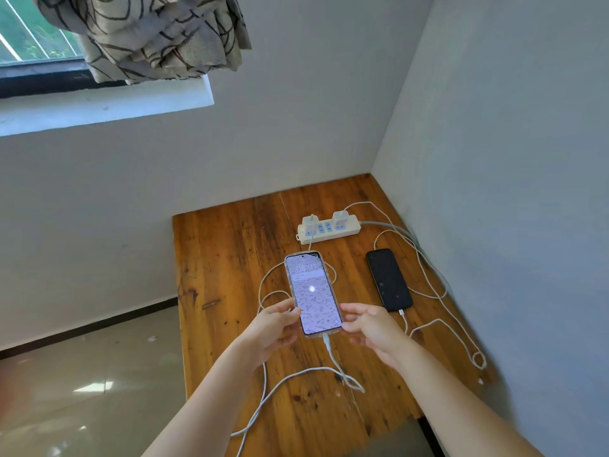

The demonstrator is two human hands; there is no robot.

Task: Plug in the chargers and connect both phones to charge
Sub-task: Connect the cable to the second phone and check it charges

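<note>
Gripping lit phone (pixel 312 291) — left hand (pixel 275 328), right hand (pixel 370 328) pinching its edges, cable (pixel 329 349) plugged in

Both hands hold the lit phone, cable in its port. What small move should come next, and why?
Probably the left hand and right hand should lay the lit, clear-cased phone flat on the wooden table and let go. Its white cable already sits in the bottom port, both white chargers stand in the white power strip, and the black phone lies cabled alongside.
</note>
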